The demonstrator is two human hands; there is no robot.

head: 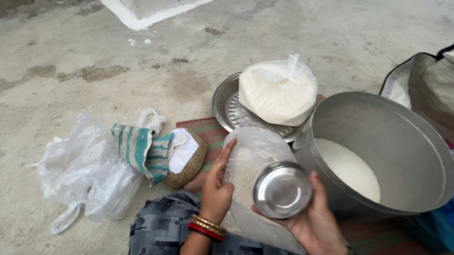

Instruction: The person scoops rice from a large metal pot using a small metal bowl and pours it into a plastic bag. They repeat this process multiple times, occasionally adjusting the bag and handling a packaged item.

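A small round steel bowl [282, 189] is gripped in the right hand [316, 225], its rim pinched between thumb and fingers and its empty, shiny hollow tilted up toward the camera. Just to its left, touching it or all but so, a clear plastic bag [251, 162] is held up by the left hand [216, 190], whose fingers are clasped along the bag's left edge; a little white grain can be seen at its bottom, though how much cannot be told. The bag's long axis runs roughly upright, from the lap up toward the mouth near the fingertips, and the mouth is turned toward the bowl. The bowl thus lies between the bag and a large steel drum [388, 147], which is tipped on its side just to the right with its opening facing the person; a bed of white rice [349, 168] is seen lying in its lower part. The right hand is the nearer one to the drum's mouth, the left the nearer to the bag. Behind, a knotted plastic bag of white grain [278, 93] is rested on a steel plate [226, 105]. To the left on the concrete floor [83, 57] are a striped cloth bag [142, 148], a small pouch of brown grain [190, 159] and crumpled empty plastic bags [82, 167].
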